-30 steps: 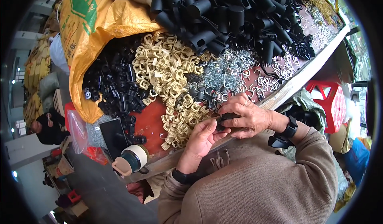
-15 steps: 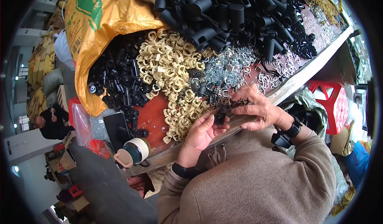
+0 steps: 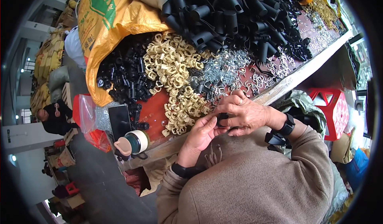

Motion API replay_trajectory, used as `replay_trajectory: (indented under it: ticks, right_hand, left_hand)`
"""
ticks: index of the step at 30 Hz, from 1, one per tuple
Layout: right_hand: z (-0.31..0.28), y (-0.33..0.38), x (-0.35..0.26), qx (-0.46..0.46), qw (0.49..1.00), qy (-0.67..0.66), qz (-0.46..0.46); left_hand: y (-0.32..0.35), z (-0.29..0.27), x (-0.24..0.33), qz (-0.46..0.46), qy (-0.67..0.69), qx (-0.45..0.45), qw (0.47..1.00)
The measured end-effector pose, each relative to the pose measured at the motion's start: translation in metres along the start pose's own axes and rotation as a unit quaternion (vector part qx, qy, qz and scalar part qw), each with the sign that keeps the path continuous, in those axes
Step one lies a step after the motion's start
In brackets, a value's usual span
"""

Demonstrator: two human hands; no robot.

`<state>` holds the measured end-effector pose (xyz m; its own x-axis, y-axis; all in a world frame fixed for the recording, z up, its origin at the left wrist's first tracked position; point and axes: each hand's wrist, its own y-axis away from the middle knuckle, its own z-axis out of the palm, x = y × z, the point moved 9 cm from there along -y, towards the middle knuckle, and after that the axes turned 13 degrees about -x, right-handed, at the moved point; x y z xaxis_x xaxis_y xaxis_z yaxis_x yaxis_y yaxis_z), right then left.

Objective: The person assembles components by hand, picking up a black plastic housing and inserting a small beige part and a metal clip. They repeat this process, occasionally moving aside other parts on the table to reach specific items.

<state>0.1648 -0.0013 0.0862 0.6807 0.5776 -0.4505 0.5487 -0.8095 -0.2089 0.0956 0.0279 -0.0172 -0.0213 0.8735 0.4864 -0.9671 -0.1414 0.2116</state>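
Note:
My left hand (image 3: pixel 201 134) and my right hand (image 3: pixel 243 113) meet at the near edge of the red worktable (image 3: pixel 153 108), both closed around one small black plastic part (image 3: pixel 222 117). Only a bit of that part shows between my fingers. Just beyond my hands lies a heap of beige plastic clips (image 3: pixel 175 76), and beside it a pile of shiny metal wire clips (image 3: pixel 223 70). A black band sits on each wrist.
Large black tubes (image 3: pixel 227 12) are heaped at the table's far side, small black parts (image 3: pixel 123 74) at the left beside a yellow woven sack (image 3: pixel 107 28). A phone (image 3: pixel 119 121) and a lidded cup (image 3: pixel 133 142) lie near the left edge. A red stool (image 3: pixel 333 106) stands right. Another person (image 3: pixel 54 116) sits far left.
My hands have stayed together on the small black part, shifting slightly toward the table's near edge as my fingers work it. The view has drifted a little.

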Motion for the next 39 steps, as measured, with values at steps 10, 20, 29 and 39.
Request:
replay_trajectory:
  ticks: [10,20,29,39]
  right_hand:
    - [-0.033,0.049,0.051,0.106,0.969,0.032,0.222]
    - [-0.006,0.066,0.118,0.042,0.928,0.057,0.367]
    - [0.051,0.058,0.111,-0.05,0.935,0.142,0.321]
    - [0.036,0.054,0.099,-0.003,0.956,0.119,0.267]
  left_hand:
    - [-0.014,0.0,0.001,-0.015,-0.001,-0.032,0.999]
    - [-0.022,-0.001,0.02,0.021,-0.038,-0.021,0.999]
    - [0.0,-0.033,0.01,0.049,-0.049,-0.023,0.997]
    - [0.011,0.02,0.047,0.09,-0.094,0.077,0.989]
